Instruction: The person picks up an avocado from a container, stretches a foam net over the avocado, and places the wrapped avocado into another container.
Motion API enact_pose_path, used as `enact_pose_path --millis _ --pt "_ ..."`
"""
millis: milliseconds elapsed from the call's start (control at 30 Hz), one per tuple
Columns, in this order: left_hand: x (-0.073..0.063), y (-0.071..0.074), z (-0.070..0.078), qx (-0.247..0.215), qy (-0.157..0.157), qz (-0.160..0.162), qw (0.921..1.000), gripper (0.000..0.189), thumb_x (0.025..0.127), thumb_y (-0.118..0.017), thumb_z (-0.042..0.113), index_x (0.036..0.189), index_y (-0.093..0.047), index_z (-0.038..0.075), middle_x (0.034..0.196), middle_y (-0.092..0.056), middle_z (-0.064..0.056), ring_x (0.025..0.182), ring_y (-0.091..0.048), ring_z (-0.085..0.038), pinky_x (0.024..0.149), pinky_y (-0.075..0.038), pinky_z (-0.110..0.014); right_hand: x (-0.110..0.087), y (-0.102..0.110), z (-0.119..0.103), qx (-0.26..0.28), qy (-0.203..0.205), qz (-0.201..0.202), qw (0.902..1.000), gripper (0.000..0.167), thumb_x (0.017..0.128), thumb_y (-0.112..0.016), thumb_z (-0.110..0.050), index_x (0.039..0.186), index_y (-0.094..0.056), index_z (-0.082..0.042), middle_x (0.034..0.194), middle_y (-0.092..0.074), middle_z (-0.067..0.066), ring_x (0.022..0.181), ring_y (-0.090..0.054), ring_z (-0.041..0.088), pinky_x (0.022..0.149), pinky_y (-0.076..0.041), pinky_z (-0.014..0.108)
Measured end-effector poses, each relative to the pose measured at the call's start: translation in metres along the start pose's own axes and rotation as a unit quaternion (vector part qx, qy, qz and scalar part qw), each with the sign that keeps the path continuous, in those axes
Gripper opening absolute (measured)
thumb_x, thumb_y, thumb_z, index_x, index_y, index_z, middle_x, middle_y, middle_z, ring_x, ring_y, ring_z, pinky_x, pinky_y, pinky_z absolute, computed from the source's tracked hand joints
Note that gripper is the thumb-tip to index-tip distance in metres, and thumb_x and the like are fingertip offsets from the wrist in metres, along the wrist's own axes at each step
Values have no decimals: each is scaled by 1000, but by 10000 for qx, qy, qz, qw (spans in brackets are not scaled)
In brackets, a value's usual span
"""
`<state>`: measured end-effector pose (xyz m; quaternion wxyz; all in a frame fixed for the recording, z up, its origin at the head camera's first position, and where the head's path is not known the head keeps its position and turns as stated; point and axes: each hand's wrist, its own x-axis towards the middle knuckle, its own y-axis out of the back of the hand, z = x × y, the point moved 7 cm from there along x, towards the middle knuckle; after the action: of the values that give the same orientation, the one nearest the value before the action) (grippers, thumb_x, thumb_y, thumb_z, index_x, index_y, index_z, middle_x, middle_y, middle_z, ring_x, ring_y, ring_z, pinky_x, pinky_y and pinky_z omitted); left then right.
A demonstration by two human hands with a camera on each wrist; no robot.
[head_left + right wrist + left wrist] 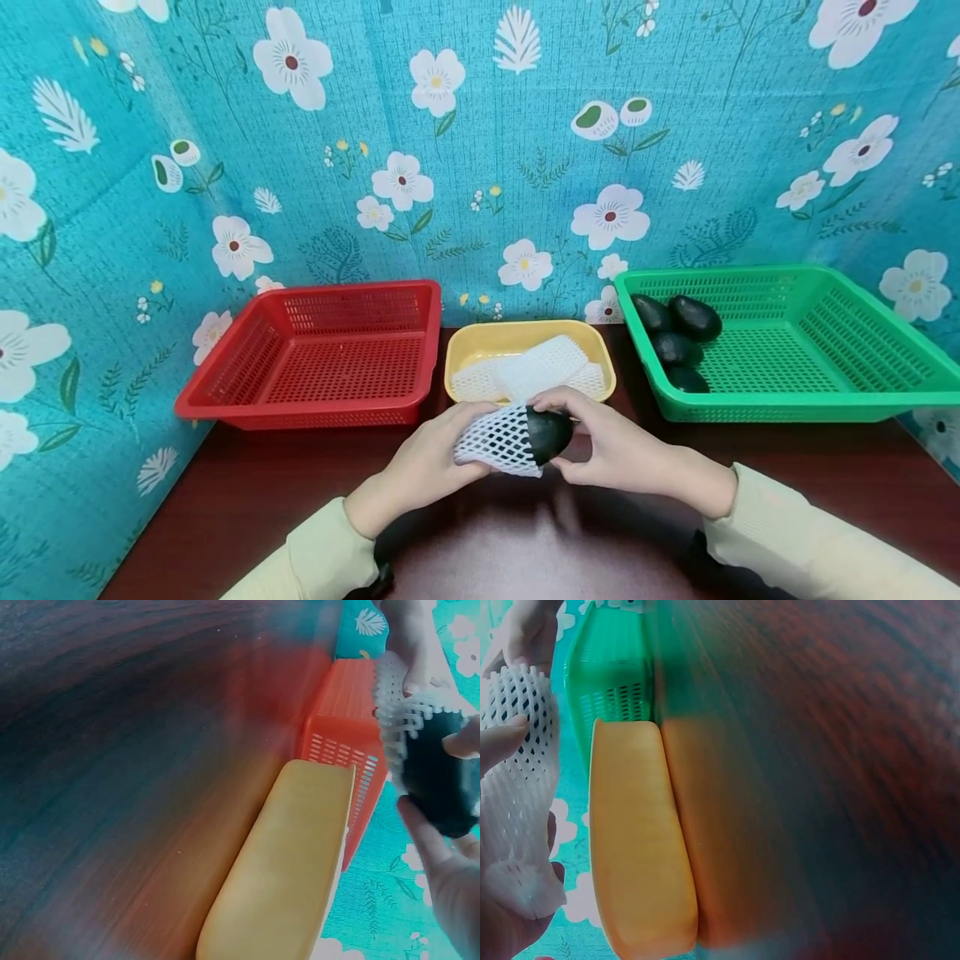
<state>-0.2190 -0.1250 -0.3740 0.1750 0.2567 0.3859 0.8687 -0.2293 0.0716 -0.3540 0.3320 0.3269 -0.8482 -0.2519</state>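
A dark avocado (551,435) sits partway inside a white foam net sleeve (495,442), its bare end pointing right in the head view. My left hand (429,457) grips the sleeved end, thumb on the near side of the netting. On the right, my right hand (626,446) holds the bare end between fingers and thumb. The right wrist view shows the sleeve's toothed edge around the avocado (435,772). From the left wrist, the net (517,772) looks stretched at the top and slack lower down. Both hands are held above the table, in front of the yellow tray (472,343).
More white foam nets (551,362) lie in the yellow tray. To the left stands a red basket (300,410) with nothing visible inside. At the right a green basket (780,408) holds several avocados (693,318) along its left side. A floral cloth (480,167) hangs behind.
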Motion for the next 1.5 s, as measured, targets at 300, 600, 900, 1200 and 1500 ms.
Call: enact_pose_path --millis 300,600,900,1200,1500 --pt "3 3 6 -54 -98 177 9998 73 81 -89 22 144 -53 15 132 -62 1 111 -60 -13 95 -53 -37 -2 9 -7 252 579 636 9960 59 78 -87 4 127 -57 -8 134 -58 16 118 -60 18 87 -57 27" --pt "4 3 10 45 -86 165 9998 77 79 -90 21 146 -52 12 133 -62 -1 112 -61 -15 95 -54 -39 -5 9 -10 725 704 781 9918 56 83 -78 13 135 -64 0 129 -54 15 120 -58 14 87 -57 31" --pt "7 7 11 -73 -28 258 9996 85 75 -93 25 148 -51 13 131 -62 2 111 -58 -13 92 -55 -37 -3 16 -12 360 887 1245 9876 59 67 -87 16 122 -71 1 121 -66 12 99 -68 17 77 -60 29" --pt "8 2 11 88 -55 125 9999 87 73 -95 30 148 -51 16 133 -60 1 112 -59 -13 92 -55 -36 -4 12 -8 305 1029 1161 9874 54 74 -85 12 124 -71 2 123 -69 16 116 -64 16 80 -59 31" --pt "10 2 7 -149 89 203 9996 88 70 -97 27 141 -46 14 128 -64 0 108 -62 -12 91 -55 -34 -4 13 -3 116 1059 1157 9876 61 66 -86 20 122 -72 2 122 -71 15 116 -66 17 82 -58 28"
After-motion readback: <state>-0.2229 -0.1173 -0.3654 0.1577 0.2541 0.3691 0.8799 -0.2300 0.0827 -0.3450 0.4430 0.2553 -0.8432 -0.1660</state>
